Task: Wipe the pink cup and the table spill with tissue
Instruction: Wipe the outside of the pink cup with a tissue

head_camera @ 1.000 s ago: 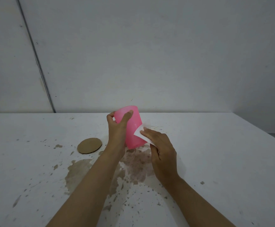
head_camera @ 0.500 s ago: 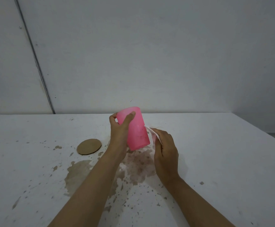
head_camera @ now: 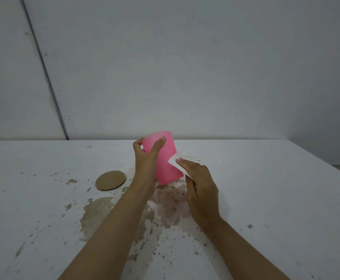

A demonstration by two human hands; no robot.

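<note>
Pink cup (head_camera: 166, 158): held tilted above the counter (head_camera: 266, 199), wider end low and toward the camera, narrower end up and away; a few dark specks on its side.
Left hand (head_camera: 146, 160): wrapped around the cup's left side – thumb across the front near the upper end, fingers (head_camera: 137, 144) curled behind, clenched on the cup.
Tissue (head_camera: 175, 161): white, folded, pressed flat against the cup's right side; 1 pointed corner showing above the fingertips, a strip showing along the hand's edge.
Right hand (head_camera: 200, 188): fingers laid flat and together over the tissue, pinning it to the cup – back of the hand toward the camera.
Spill (head_camera: 169, 205): brown, spread on the counter directly under the cup and between the 2 forearms; a paler patch to its left, splatter scattered toward the near edge.
Brown disc (head_camera: 111, 180): round, flat on the counter, left of the cup and apart from it.
Counter: white, stained, meeting a pale wall (head_camera: 185, 67) behind.
</note>
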